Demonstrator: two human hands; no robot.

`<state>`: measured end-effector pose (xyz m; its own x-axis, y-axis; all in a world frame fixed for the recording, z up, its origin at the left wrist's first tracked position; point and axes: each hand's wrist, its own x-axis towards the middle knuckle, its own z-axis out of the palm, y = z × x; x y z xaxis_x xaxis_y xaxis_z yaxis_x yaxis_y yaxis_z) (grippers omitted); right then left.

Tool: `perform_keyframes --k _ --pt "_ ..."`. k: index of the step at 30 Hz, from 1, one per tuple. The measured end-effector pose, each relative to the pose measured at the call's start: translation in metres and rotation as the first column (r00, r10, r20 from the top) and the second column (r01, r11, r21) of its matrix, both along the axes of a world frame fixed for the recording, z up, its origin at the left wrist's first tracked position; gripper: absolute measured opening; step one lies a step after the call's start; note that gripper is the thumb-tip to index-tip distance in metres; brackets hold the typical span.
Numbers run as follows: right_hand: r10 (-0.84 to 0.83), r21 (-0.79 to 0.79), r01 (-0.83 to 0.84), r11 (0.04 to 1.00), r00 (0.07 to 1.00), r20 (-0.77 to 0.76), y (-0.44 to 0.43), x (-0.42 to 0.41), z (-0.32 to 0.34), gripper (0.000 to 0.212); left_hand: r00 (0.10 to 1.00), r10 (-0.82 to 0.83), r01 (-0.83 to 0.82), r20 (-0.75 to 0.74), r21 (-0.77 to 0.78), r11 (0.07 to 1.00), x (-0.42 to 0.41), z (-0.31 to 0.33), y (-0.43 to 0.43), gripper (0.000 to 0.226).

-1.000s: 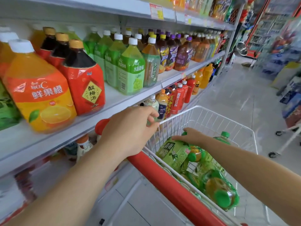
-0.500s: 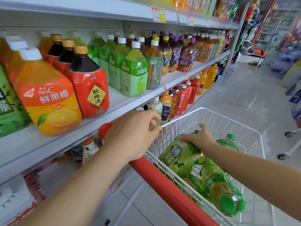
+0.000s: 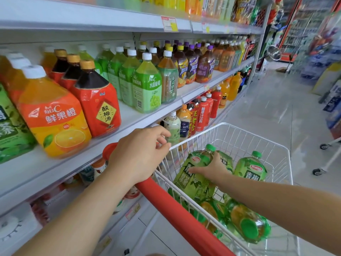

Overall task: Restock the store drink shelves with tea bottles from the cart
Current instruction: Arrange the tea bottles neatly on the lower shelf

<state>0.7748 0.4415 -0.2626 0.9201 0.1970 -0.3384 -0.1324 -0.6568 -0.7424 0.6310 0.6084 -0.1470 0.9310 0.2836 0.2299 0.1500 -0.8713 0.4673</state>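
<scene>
A white wire cart (image 3: 245, 133) with a red handle bar (image 3: 177, 206) holds several large green tea bottles. My right hand (image 3: 212, 169) grips one green tea bottle (image 3: 195, 174) around its shoulder; the bottle is tilted up with its green cap toward the far side. A second one (image 3: 251, 168) stands upright behind it, and another (image 3: 246, 220) lies on its side near me. My left hand (image 3: 138, 154) hovers over the cart's near left corner with fingers loosely curled and nothing in it. The middle drink shelf (image 3: 129, 118) to the left carries big juice and tea bottles.
An orange juice bottle (image 3: 53, 115) and a red plum drink bottle (image 3: 97, 104) stand at the shelf's front left. Smaller bottles fill the lower shelf (image 3: 199, 113). The tiled aisle (image 3: 276, 108) runs ahead. Another cart's wheels (image 3: 318, 170) show at the right.
My right hand has lifted the green tea bottle up from the pile and tilted it more upright. The view has tipped up and to the left slightly. My left hand stayed near the cart corner.
</scene>
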Motion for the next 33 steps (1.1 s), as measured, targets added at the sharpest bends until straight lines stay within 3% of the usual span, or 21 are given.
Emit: perform_keyframes --k 5,10,14,17,21,23,27,33 --pt "0.048 0.068 -0.061 0.996 0.982 0.185 -0.004 -0.006 0.015 0.109 1.0 0.007 -0.007 0.01 0.017 1.0 -0.002 0.0 0.0 0.023" --pt "0.026 0.395 -0.13 0.909 0.966 0.257 -0.009 -0.001 0.075 0.085 1.0 0.02 -0.02 0.005 -0.004 1.0 -0.001 -0.003 0.002 0.026" --pt "0.003 0.486 -0.253 0.836 0.889 0.457 -0.005 -0.006 0.145 0.075 0.991 -0.013 0.031 0.131 -0.131 0.991 0.0 -0.007 0.002 0.031" --pt "0.029 0.44 -0.37 0.818 0.791 0.611 0.007 -0.025 0.19 0.072 0.954 -0.058 0.133 0.294 -0.242 0.961 -0.006 -0.001 -0.001 0.04" --pt "0.141 0.377 -0.577 0.724 0.659 0.739 0.035 -0.063 0.234 0.072 0.861 0.072 0.184 0.503 -0.44 0.879 -0.029 0.027 0.009 0.055" --pt "0.201 0.358 -0.661 0.659 0.614 0.763 0.053 -0.082 0.244 0.073 0.845 0.084 0.205 0.528 -0.466 0.861 -0.05 0.042 0.029 0.069" --pt "0.338 0.288 -0.822 0.491 0.484 0.807 0.098 -0.123 0.249 0.073 0.899 0.07 0.184 0.432 -0.518 0.835 -0.098 0.054 0.071 0.1" --pt "0.502 0.196 -0.954 0.226 0.287 0.816 0.171 -0.181 0.23 0.076 0.825 0.318 0.027 0.467 -0.594 0.804 -0.175 0.034 0.11 0.07"
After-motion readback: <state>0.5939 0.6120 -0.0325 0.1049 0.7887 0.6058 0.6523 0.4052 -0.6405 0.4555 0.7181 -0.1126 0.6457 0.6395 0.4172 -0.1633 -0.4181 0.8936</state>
